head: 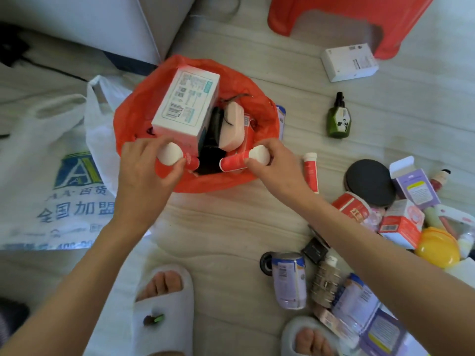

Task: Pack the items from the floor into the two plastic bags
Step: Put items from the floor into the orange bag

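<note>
A red plastic bag (133,106) stands open on the floor with a white box (186,104), a pink pouch (232,127) and dark items inside. My left hand (146,165) grips one red tube by its white cap (170,153) over the bag's near rim. My right hand (275,165) grips a second red tube (235,161) the same way, both tubes pointing inward. A white printed plastic bag (51,160) lies flat to the left. A third red tube (311,170) lies on the floor right of the red bag.
A green bottle (338,119), a white box (349,61) and a red stool (344,19) lie at the back right. Several boxes, cans, a black round disc (370,182) and a yellow ball (437,246) crowd the right. My slippered feet (164,312) are near.
</note>
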{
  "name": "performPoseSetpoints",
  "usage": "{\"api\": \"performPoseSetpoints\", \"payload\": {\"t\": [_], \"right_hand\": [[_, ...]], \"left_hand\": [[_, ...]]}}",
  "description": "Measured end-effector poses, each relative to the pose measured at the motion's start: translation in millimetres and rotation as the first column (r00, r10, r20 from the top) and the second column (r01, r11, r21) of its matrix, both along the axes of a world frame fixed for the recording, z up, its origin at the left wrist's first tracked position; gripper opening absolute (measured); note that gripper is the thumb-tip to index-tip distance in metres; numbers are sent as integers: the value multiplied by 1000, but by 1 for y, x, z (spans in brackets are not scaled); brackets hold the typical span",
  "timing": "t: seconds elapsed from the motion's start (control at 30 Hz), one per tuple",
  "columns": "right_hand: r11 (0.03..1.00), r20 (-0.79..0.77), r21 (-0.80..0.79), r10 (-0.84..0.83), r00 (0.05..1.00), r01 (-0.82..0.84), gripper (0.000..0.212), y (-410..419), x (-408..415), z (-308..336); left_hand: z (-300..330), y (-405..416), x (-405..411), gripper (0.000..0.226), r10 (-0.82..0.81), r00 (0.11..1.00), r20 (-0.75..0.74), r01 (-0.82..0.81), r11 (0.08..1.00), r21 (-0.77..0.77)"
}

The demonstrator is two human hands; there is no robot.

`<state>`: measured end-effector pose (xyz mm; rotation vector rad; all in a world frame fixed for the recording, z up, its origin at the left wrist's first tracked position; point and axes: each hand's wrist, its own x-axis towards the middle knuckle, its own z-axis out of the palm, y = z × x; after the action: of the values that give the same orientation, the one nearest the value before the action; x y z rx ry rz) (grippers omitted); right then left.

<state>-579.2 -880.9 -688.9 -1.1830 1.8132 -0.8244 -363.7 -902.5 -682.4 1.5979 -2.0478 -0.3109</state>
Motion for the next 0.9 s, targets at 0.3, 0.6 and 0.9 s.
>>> {"api": "performPoseSetpoints", "payload": {"t": [0.3,0.6,0.9], "right_hand": [[951,-385,127,308,870,-281,39,-34,30,-19],[959,-368,6,267,891,-285,33,0,6,-17],[957,-375,155,-172,911,245,18,92,-73,-40]], "left_hand": [[-24,-17,6,32,-68,970,232,47,994,94],[-25,3,-7,25,-84,959,270,90,996,-13],[-49,71,-70,40,-496,810,313,480,867,131]]}}
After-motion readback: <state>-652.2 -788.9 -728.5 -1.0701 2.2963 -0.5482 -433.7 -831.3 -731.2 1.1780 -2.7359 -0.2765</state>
